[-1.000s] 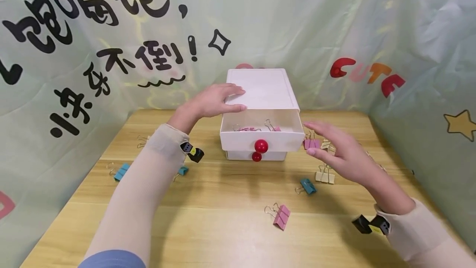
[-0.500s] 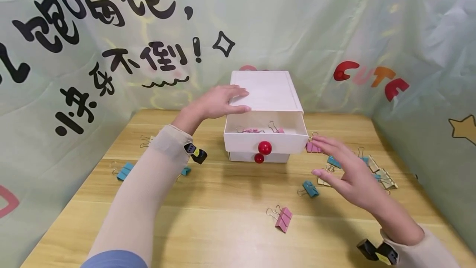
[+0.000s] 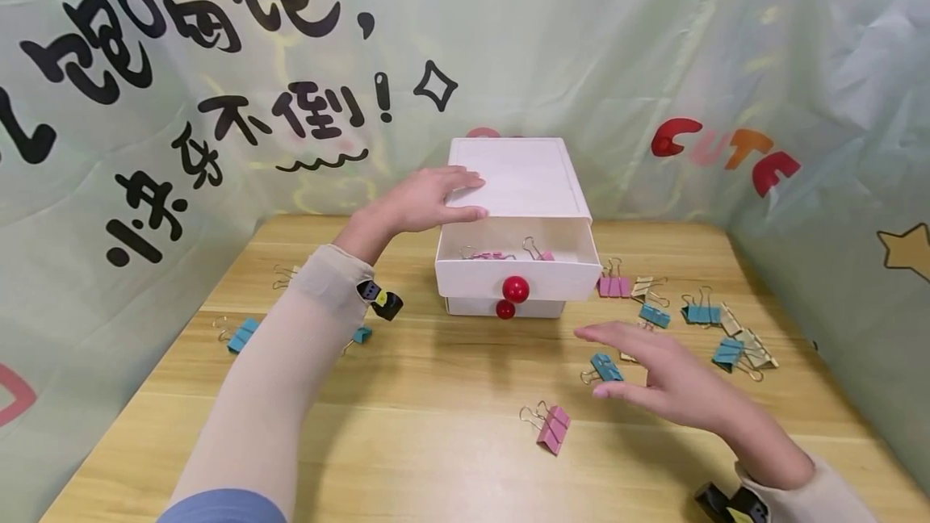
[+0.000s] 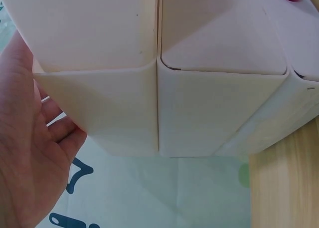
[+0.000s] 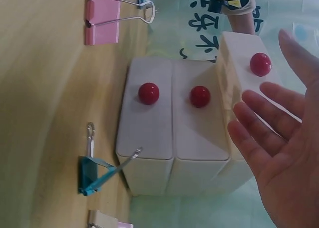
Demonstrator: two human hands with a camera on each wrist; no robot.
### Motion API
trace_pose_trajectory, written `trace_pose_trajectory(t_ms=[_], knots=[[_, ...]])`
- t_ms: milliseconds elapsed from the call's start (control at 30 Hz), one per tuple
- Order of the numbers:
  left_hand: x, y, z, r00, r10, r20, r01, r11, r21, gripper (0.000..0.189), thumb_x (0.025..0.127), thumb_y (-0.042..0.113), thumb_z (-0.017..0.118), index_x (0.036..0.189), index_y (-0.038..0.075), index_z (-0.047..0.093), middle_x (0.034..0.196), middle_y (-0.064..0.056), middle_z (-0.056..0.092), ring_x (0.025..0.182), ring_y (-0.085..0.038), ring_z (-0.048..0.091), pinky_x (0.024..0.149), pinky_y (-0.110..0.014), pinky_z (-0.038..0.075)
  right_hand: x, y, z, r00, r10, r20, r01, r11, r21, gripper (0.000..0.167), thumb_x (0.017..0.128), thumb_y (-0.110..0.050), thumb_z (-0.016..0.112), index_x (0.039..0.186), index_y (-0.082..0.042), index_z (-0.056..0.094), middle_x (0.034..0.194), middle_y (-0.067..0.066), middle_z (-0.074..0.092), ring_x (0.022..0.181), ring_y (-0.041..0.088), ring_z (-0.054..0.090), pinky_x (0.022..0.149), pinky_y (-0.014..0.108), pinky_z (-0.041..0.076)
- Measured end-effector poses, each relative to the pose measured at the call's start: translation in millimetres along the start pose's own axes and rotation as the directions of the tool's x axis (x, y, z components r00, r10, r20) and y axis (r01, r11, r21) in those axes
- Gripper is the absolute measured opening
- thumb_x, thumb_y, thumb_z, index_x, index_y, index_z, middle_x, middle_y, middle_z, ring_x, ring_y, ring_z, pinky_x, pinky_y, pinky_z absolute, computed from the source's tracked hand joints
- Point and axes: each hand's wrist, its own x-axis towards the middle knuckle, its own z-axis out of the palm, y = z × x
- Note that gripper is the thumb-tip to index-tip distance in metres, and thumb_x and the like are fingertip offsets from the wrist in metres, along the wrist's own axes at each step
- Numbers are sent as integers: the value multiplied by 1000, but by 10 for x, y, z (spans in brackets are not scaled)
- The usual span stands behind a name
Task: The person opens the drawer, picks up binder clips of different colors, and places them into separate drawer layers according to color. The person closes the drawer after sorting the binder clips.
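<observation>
A white drawer box (image 3: 514,172) stands at the back of the table. Its top drawer (image 3: 475,277), with a red knob, is pulled out and has pink binder clips (image 3: 488,255) inside. My left hand (image 3: 429,200) rests on the box's upper left edge; in the left wrist view its fingers lie against the box. Fingers extended and holding nothing, my right hand (image 3: 672,378) hovers over the table right of the box. A teal binder clip (image 3: 606,367) lies just beside its fingertips, and a pink binder clip (image 3: 555,430) is closer to the front.
More teal, cream and pink binder clips (image 3: 613,287) are scattered right of the box. Several others, including a teal clip (image 3: 243,335), lie around the left forearm. Below the pulled-out drawer are two more red-knobbed drawers (image 5: 144,123). A printed cloth (image 3: 567,39) hangs behind.
My right hand has drawn back from the drawer's right side, then swung left and lower, near the teal binder clip. The left hand has stayed on the box.
</observation>
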Motion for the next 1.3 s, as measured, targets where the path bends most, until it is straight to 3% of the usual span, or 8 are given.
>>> trace_pose_trajectory(t_ms=[200,367,600,800,1033,1300], knots=[[-8,6,-8,1000,-6,3,6,1000,-1,73,91,65,51,147,18,47,153,-2,39,143,-22,29,115,-42,24,22,16,102,994,-25,102,23,999,28,63,83,-34,79,140,-20,54,135,-7,57,121,15,55,91,42,52],[-11,9,1,1000,-4,6,4,1000,0,74,91,66,50,147,19,47,153,-1,39,143,-21,28,115,-43,24,27,29,200,982,-25,189,18,999,36,59,85,-39,75,138,-19,56,134,-6,58,121,19,56,92,48,50],[-16,13,8,1000,-1,10,1,1000,10,73,91,66,48,147,18,46,154,0,38,144,-21,28,115,-44,24,39,21,332,944,-12,329,7,1000,18,60,87,-53,66,133,-15,60,131,-7,60,120,18,57,96,45,48],[-26,16,0,1000,2,7,-2,1000,10,73,92,66,48,147,18,46,154,0,38,144,-21,28,115,-44,24,53,9,427,935,-50,352,46,999,21,57,87,-53,66,129,-14,64,128,-7,62,116,18,59,94,44,50],[-22,4,16,1000,4,2,-4,1000,7,73,92,65,49,147,18,47,153,0,39,144,-21,28,115,-44,24,56,-45,517,907,-27,421,14,999,35,58,90,-53,63,129,-11,63,123,-6,64,113,17,60,93,42,51],[-20,-13,15,1000,10,-8,-10,1000,9,73,92,66,49,147,18,47,153,0,39,143,-22,28,115,-44,25,27,-114,617,929,9,371,16,998,-64,48,93,-51,61,120,-13,67,112,-6,65,99,11,62,85,36,54]])
